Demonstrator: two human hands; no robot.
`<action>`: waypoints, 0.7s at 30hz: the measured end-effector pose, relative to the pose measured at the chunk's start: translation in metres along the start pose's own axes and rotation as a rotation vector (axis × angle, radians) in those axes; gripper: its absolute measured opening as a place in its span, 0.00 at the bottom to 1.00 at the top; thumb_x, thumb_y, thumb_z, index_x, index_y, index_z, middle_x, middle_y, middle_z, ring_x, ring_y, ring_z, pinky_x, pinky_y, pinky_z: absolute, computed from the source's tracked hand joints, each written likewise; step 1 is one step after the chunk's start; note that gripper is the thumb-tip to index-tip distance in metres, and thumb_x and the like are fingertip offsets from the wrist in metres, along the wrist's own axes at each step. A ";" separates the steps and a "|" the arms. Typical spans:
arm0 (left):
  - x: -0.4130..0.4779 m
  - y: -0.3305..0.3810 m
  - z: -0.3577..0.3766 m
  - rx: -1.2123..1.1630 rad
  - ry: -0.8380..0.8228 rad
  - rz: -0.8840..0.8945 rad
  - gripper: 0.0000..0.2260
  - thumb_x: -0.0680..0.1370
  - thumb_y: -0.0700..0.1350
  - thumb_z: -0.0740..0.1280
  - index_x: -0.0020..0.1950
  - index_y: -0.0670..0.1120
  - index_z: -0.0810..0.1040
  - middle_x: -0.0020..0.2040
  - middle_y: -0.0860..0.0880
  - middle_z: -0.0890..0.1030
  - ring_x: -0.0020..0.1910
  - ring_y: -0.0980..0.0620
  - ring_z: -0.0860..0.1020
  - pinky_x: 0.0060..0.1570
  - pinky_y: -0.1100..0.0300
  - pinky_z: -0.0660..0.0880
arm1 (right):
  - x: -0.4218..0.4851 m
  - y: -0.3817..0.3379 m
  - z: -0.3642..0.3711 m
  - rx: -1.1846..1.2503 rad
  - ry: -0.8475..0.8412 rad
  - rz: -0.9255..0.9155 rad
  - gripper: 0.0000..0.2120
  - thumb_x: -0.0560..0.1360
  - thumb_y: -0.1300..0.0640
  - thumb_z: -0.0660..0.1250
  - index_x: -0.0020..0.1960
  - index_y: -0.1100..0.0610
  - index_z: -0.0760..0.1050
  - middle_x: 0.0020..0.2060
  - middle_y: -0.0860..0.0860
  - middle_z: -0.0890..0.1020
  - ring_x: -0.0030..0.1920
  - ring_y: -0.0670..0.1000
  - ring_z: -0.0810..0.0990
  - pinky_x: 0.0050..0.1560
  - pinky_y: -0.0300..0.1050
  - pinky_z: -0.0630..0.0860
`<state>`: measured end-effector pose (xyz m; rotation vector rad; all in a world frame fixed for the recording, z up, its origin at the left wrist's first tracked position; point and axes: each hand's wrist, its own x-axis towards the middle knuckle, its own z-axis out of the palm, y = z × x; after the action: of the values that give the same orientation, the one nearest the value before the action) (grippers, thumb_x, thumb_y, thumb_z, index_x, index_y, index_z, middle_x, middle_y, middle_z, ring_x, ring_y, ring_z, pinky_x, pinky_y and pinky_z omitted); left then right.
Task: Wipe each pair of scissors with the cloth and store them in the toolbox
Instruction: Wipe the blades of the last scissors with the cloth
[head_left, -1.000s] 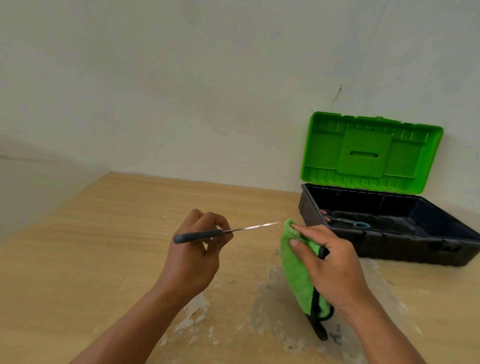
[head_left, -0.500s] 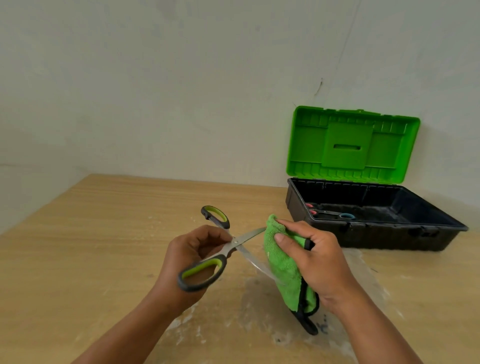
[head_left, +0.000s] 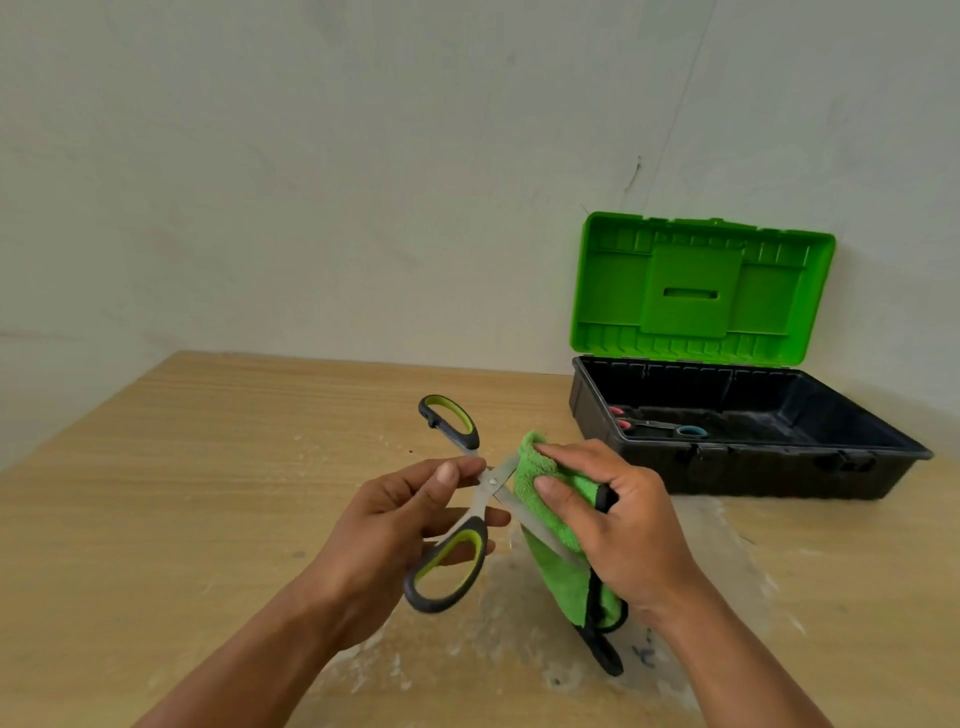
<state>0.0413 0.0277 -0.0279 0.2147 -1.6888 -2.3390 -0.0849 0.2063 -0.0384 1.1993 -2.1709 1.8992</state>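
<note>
My left hand pinches a pair of grey-and-lime-handled scissors near the pivot, with the blades spread apart. My right hand grips a green cloth with black trim, wrapped over one blade; the other blade runs down beneath the cloth. A black toolbox with its green lid raised stands at the back right. Two pairs of scissors lie inside it, one with pink handles and one with a blue handle.
The wooden table has white worn patches under my hands. A pale wall rises right behind the table and the toolbox lid leans against it.
The scissors turned from edge-on to flat and their blades opened. The cloth in my right hand closed over one blade. My view shifted closer.
</note>
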 end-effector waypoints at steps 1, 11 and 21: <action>-0.001 -0.001 0.001 0.023 0.008 0.011 0.16 0.75 0.43 0.67 0.60 0.40 0.80 0.55 0.41 0.85 0.52 0.39 0.85 0.49 0.47 0.84 | -0.001 0.001 0.001 -0.026 0.009 -0.031 0.14 0.76 0.61 0.74 0.60 0.51 0.84 0.51 0.44 0.85 0.55 0.45 0.84 0.56 0.34 0.78; 0.002 -0.004 -0.001 0.049 0.178 0.035 0.19 0.75 0.30 0.70 0.63 0.44 0.71 0.51 0.42 0.87 0.45 0.44 0.86 0.41 0.53 0.83 | -0.007 0.008 0.013 -0.177 0.060 -0.180 0.14 0.76 0.60 0.74 0.62 0.53 0.83 0.52 0.44 0.83 0.55 0.47 0.83 0.55 0.36 0.79; -0.001 0.002 -0.001 -0.020 0.136 -0.125 0.20 0.74 0.31 0.71 0.61 0.50 0.79 0.49 0.35 0.85 0.38 0.49 0.81 0.47 0.56 0.78 | -0.007 0.007 0.013 -0.370 0.104 -0.318 0.14 0.77 0.60 0.74 0.62 0.53 0.83 0.51 0.44 0.81 0.44 0.51 0.83 0.42 0.49 0.82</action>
<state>0.0424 0.0262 -0.0264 0.4773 -1.6304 -2.3682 -0.0779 0.1984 -0.0511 1.2465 -2.0125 1.3352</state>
